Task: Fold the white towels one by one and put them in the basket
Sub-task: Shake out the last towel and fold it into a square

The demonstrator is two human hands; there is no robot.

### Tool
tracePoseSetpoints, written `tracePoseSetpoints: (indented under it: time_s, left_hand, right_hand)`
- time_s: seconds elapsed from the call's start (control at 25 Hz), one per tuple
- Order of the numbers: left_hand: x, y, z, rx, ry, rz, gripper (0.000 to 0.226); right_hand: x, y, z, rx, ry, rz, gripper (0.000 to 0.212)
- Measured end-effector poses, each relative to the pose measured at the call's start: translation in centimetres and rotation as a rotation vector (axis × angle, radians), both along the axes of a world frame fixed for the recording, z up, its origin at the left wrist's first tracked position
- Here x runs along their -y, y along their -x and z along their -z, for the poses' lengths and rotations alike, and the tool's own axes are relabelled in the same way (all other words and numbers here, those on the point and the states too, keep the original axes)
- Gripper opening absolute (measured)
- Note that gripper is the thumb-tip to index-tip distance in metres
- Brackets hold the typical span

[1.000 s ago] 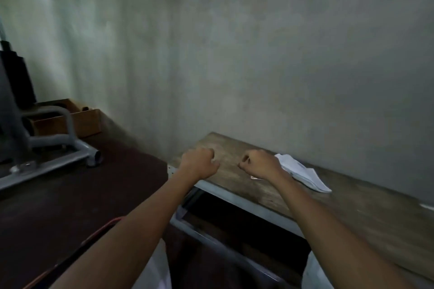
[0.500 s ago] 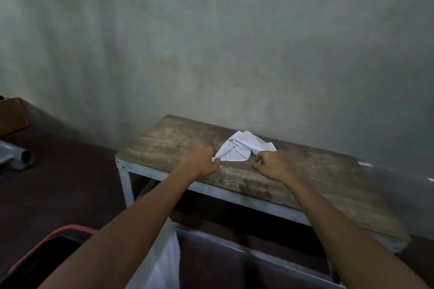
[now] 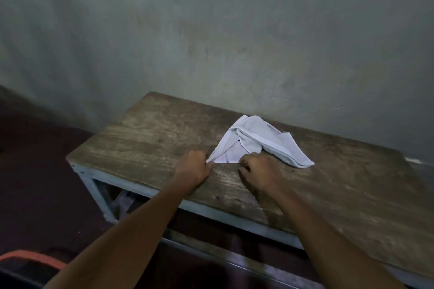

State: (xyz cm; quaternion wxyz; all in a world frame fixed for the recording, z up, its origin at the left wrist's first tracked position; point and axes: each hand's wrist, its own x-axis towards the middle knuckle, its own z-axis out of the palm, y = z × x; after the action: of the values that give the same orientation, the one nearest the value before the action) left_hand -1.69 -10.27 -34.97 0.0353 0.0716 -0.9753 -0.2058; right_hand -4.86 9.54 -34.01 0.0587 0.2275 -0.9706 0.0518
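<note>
- White crumpled cloth towel (image 3: 260, 142) lies bunched on the worn wooden tabletop (image 3: 145, 138), toward the back near the grey plaster wall (image 3: 211, 30); not spread, not folded yet.
- Head view: left hand (image 3: 195, 168) is pinched tight on the towel's near-left corner, which pokes out between thumb and fingers; likely anchoring that corner so the edge can be pulled straight.
- Right hand (image 3: 257, 169) sits curled at the near edge of the towel, fingers bent down onto the wood, touching or just beside the cloth; whether it actually has fabric clamped, cannot tell.
- Both hands are at the near edge, a little apart, which reads as setup to stretch the hem flat before the first fold.
- Table has a pale grey metal frame (image 3: 131, 185) under the wood; top is otherwise bare apart from a small white scrap at the far right (image 3: 414, 160), too small to identify.
- Containers: orange curved rim (image 3: 35, 258) at bottom left, on the dark floor, probably the basket; only a sliver shows, contents not visible.
- No folded towels visible anywhere, so task looks early.
</note>
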Motion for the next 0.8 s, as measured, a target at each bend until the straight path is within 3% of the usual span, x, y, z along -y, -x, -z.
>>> tracePoseSetpoints:
  time_s: [0.16, 0.4, 0.56, 0.68, 0.8]
  left_hand:
    - [0.4, 1.0, 1.2, -0.155, -0.187, -0.051, 0.024]
    - [0.4, -2.9, -0.8, -0.117, -0.386, -0.059, 0.008]
    - [-0.7, -8.1, -0.8, -0.062, -0.23, 0.241, 0.007]
    - [-1.4, -9.7, -1.5, -0.013, -0.192, 0.185, 0.004]
    - [-2.8, -10.1, -2.8, 0.041, -0.573, -0.011, 0.015]
  right_hand:
    - [0.9, 1.1, 1.3, -0.074, -0.097, -0.009, 0.036]
    - [-0.9, -3.8, 0.1, -0.183, -0.208, -0.09, 0.004]
    - [-3.4, -9.3, 0.9, -0.189, -0.244, -0.133, 0.012]
    - [-5.1, -11.4, 0.4, -0.113, -0.213, -0.117, 0.015]
    - [-4.5, -12.1, -0.5, -0.045, -0.03, -0.098, 0.037]
